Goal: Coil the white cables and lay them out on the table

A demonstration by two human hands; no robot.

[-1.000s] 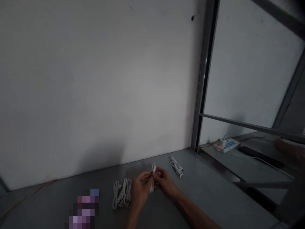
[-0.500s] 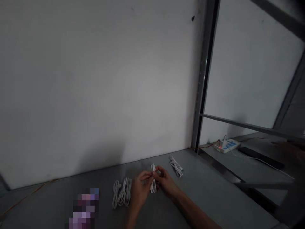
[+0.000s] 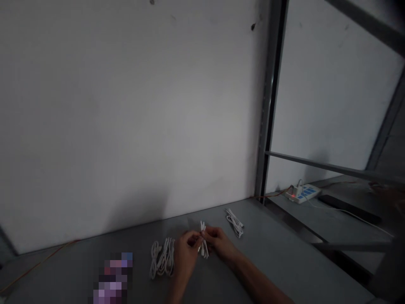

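A bundled white cable [image 3: 204, 248] is pinched at its middle between both my hands above the grey table [image 3: 272, 261]. My left hand [image 3: 189, 248] closes its thumb and fingertips on the bundle from the left. From the right, my right hand [image 3: 218, 240] grips the same bundle, its thumb near the left fingertips. Whatever is around the bundle's middle is too small to make out. Several coiled white cables [image 3: 162, 258] lie side by side just left of my left hand. Another bundled white cable [image 3: 234, 223] rests to the right, beyond my right hand.
At the front left is a blurred purple, pixelated item [image 3: 110, 280]. A white wall [image 3: 133, 118] rises behind the table. To the right stands a metal frame post [image 3: 268, 105], with a plugged-in power strip [image 3: 305, 193] and a dark flat object [image 3: 348, 208] beyond it.
The held bundle has tilted a little, its lower end shifting right. My fingers have moved slightly around its middle, and the camera view has shifted a little.
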